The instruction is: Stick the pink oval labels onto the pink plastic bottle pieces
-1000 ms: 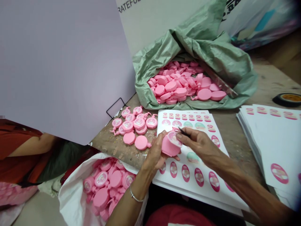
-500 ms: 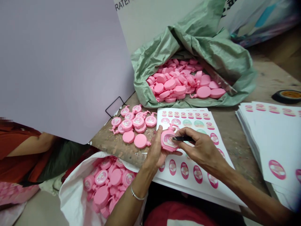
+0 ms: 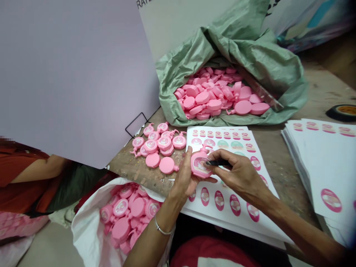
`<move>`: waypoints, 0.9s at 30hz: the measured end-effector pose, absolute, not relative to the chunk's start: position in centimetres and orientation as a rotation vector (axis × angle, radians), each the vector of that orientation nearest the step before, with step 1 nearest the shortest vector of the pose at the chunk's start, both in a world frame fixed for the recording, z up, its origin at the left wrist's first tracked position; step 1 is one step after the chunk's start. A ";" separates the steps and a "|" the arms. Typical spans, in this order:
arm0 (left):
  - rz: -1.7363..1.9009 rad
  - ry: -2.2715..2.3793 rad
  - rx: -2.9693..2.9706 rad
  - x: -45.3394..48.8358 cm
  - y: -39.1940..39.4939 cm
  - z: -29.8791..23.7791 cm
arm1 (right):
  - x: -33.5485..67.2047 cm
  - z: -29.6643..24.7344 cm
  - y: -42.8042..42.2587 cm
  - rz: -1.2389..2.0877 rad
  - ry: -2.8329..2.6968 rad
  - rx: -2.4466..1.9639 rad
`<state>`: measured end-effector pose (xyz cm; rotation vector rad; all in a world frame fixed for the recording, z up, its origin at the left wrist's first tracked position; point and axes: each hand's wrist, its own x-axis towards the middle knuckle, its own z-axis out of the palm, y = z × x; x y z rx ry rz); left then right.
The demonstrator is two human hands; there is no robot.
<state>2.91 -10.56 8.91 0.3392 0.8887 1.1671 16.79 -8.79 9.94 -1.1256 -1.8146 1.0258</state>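
My left hand (image 3: 185, 178) holds a small pink toy pump bottle (image 3: 198, 171) upright, its front turned towards me and an oval picture sticker on it. Black tweezers (image 3: 219, 162) are pinched in my right hand (image 3: 236, 172), with their tip at the sticker on the bottle. Under both hands lies a sheet of stickers (image 3: 267, 207), printed with rows of pink and green labels. To the left, several pink bottles with stickers (image 3: 164, 143) sit in a cluster on the table, and two plain ones (image 3: 167, 165) lie nearest me.
A green sack (image 3: 289, 85) of plain pink bottles lies open at the back. Below the table edge, a white sack (image 3: 86, 230) holds more bottles. A paper stack (image 3: 319, 167) and tape roll (image 3: 345, 112) are at right. A grey panel (image 3: 78, 74) screens another person's arm (image 3: 41, 170).
The view has shifted slightly. Both hands keep nearly the same pose, with the tweezers' tip still at the bottle's sticker.
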 end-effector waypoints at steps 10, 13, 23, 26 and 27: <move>1.158 0.887 0.334 2.8 -10.5 9.0 | 16.8 9.9 -8.7 1.030 -1.811 -1.121; 1.169 0.879 0.352 2.9 -10.5 8.9 | 16.8 9.9 -8.7 1.023 -1.820 -1.124; 1.183 0.854 0.366 2.7 -10.7 8.5 | 16.7 9.9 -8.7 0.977 -1.845 -1.139; 1.197 0.846 0.385 2.6 -10.6 8.5 | 16.6 9.8 -8.6 0.962 -1.843 -1.143; 1.200 0.853 0.385 2.6 -10.6 8.4 | 16.5 9.9 -8.5 0.960 -1.843 -1.141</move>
